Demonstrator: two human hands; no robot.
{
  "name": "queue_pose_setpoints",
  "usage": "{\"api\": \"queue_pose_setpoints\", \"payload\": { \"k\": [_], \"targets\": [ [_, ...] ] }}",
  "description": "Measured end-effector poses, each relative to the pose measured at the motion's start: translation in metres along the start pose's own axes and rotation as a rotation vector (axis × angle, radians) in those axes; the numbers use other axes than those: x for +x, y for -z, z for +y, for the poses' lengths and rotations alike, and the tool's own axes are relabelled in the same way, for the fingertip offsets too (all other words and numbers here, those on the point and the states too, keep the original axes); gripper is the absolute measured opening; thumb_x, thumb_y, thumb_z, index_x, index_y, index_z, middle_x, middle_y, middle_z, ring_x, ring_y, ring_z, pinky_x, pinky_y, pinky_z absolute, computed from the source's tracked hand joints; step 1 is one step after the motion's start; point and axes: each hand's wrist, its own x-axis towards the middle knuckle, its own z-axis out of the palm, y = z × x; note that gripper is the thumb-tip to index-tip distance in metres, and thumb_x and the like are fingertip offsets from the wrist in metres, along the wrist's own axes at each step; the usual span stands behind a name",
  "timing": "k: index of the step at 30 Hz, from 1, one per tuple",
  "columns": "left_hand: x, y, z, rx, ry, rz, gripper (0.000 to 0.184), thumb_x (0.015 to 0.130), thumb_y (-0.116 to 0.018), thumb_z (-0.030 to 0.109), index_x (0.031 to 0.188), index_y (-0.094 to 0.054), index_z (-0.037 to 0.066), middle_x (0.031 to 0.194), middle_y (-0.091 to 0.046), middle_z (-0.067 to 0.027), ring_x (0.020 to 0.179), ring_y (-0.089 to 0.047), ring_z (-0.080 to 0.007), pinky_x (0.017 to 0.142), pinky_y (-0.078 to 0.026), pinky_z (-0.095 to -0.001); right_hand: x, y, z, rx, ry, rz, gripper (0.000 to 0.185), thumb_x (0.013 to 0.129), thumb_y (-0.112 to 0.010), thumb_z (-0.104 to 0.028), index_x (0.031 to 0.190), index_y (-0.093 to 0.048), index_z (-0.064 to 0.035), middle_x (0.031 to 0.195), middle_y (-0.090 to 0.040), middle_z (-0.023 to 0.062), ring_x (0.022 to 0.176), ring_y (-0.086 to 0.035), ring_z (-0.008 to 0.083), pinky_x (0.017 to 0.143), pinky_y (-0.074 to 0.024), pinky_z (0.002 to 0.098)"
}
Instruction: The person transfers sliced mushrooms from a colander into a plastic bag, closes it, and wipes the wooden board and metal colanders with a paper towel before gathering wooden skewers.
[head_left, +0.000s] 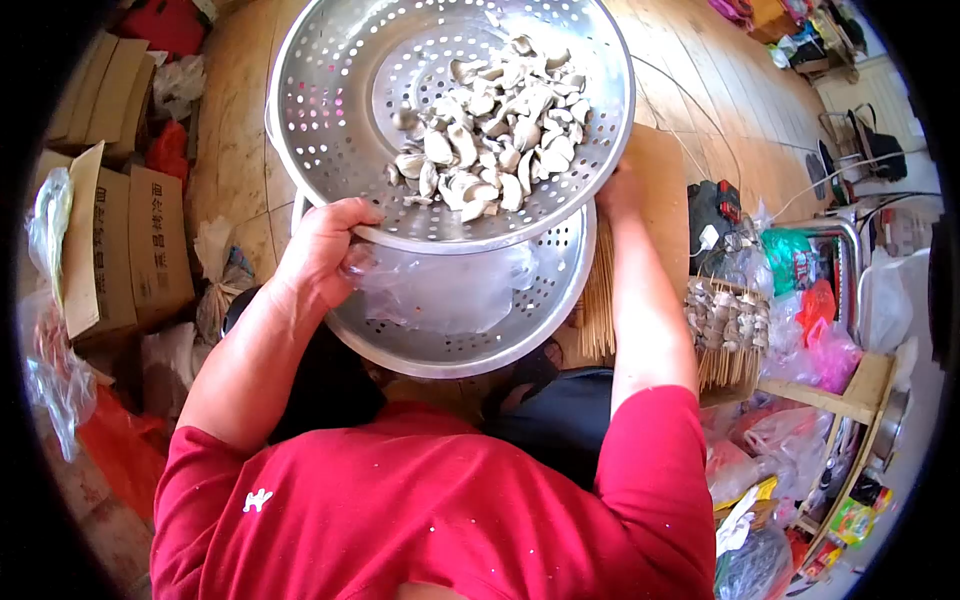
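A large perforated metal colander is tilted in front of me, with a heap of grey-white oyster mushrooms in it. My left hand grips its near left rim, thumb over the edge. At the right rim is my right hand, its fingers mostly hidden behind the metal. Below sits a second colander with a clear plastic bag lying in it. Thin wooden skewers lie bundled beside the lower colander, near my right forearm.
Skewered mushrooms stand in a bundle at right. Behind them are a black device and plastic bags by a wooden shelf. Open cardboard boxes stand on the left. A cable runs across the wooden floor.
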Motion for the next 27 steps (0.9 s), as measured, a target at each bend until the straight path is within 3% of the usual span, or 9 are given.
{"api": "queue_pose_setpoints", "payload": {
  "k": [2, 3, 5, 7, 9, 12, 16, 21, 27],
  "targets": [
    [-0.003, 0.001, -0.002, 0.084, -0.03, 0.024, 0.002, 0.076, -0.053, 0.004, 0.074, -0.054, 0.003, 0.054, -0.045, -0.0011, 0.039, -0.034, -0.0087, 0.035, -0.025, -0.0231, -0.006, 0.021, -0.01, 0.483, -0.3, 0.1, 0.022, 0.078, -0.065, -0.02, 0.092, -0.062, -0.0026, 0.08, -0.065, 0.0101, 0.067, -0.061, 0.0202, 0.064, -0.0485, 0.0329],
    [-0.004, 0.001, -0.003, 0.075, -0.027, 0.032, 0.002, 0.076, -0.053, 0.004, 0.074, -0.054, 0.003, 0.054, -0.045, -0.0011, 0.039, -0.034, -0.0087, 0.035, -0.025, -0.0231, 0.0, 0.027, 0.0, 0.571, -0.121, 0.245, 0.024, 0.08, -0.067, -0.024, 0.089, -0.062, -0.0016, 0.075, -0.062, 0.0048, 0.059, -0.055, 0.0115, 0.054, -0.0455, 0.0265],
    [-0.005, 0.0, -0.006, 0.154, -0.061, 0.064, 0.005, 0.076, -0.054, 0.006, 0.073, -0.053, 0.003, 0.054, -0.044, -0.0005, 0.039, -0.033, -0.0102, 0.037, -0.025, -0.025, -0.031, 0.082, -0.07, 0.794, -0.116, 0.279, 0.018, 0.083, -0.064, -0.017, 0.091, -0.061, -0.0018, 0.074, -0.061, 0.0027, 0.055, -0.052, 0.0062, 0.05, -0.0424, 0.0211],
    [-0.001, 0.003, -0.004, 0.136, -0.054, 0.045, 0.008, 0.076, -0.055, 0.008, 0.071, -0.053, 0.002, 0.053, -0.042, -0.0004, 0.039, -0.033, -0.0114, 0.038, -0.025, -0.0267, -0.057, 0.106, -0.119, 0.795, -0.024, 0.27, 0.02, 0.081, -0.063, -0.013, 0.097, -0.062, -0.0018, 0.075, -0.061, 0.0022, 0.058, -0.053, 0.0065, 0.053, -0.0436, 0.0202],
    [-0.004, 0.002, -0.003, 0.174, 0.003, 0.036, 0.01, 0.076, -0.056, 0.009, 0.068, -0.054, 0.003, 0.052, -0.041, -0.0007, 0.039, -0.032, -0.0114, 0.039, -0.024, -0.0272, -0.083, 0.11, -0.151, 0.714, 0.178, -0.023, 0.028, 0.079, -0.063, -0.011, 0.105, -0.061, -0.0019, 0.078, -0.063, 0.0032, 0.063, -0.056, 0.0078, 0.057, -0.0453, 0.02],
    [-0.007, 0.008, -0.002, 0.168, 0.001, 0.014, 0.009, 0.075, -0.058, 0.009, 0.069, -0.055, 0.002, 0.053, -0.044, -0.0025, 0.039, -0.034, -0.0122, 0.039, -0.027, -0.0277, -0.116, 0.105, -0.168, 0.49, 0.238, -0.046, 0.032, 0.08, -0.066, -0.01, 0.11, -0.059, -0.0011, 0.088, -0.062, 0.0039, 0.069, -0.054, 0.0063, 0.061, -0.0437, 0.0185],
    [-0.012, 0.019, 0.001, 0.16, -0.003, -0.051, 0.008, 0.074, -0.059, 0.008, 0.074, -0.057, 0.0, 0.057, -0.05, -0.0052, 0.039, -0.039, -0.0135, 0.039, -0.033, -0.0273, -0.137, 0.111, -0.155, 0.807, 0.104, 0.098, 0.018, 0.08, -0.064, -0.009, 0.097, -0.06, -0.0026, 0.085, -0.061, 0.0031, 0.064, -0.053, 0.0059, 0.054, -0.0414, 0.0176],
    [-0.03, 0.022, -0.001, 0.125, -0.051, -0.094, 0.009, 0.075, -0.059, 0.007, 0.077, -0.057, -0.002, 0.063, -0.053, -0.0071, 0.045, -0.045, -0.0156, 0.042, -0.039, -0.0276, -0.185, 0.102, -0.142, 0.824, -0.133, 0.004, 0.012, 0.078, -0.059, -0.003, 0.089, -0.057, -0.0021, 0.078, -0.059, 0.0033, 0.062, -0.055, 0.0089, 0.049, -0.0441, 0.0213],
    [-0.029, 0.03, 0.002, 0.101, -0.026, -0.222, 0.008, 0.076, -0.058, 0.007, 0.076, -0.056, 0.0, 0.063, -0.055, -0.0065, 0.043, -0.046, -0.0138, 0.042, -0.039, -0.0264, -0.192, 0.08, -0.137, 0.853, -0.185, -0.102, 0.035, 0.076, -0.061, -0.012, 0.108, -0.055, 0.0037, 0.083, -0.061, 0.0071, 0.065, -0.058, 0.0141, 0.053, -0.0471, 0.0243]
  ]
}}
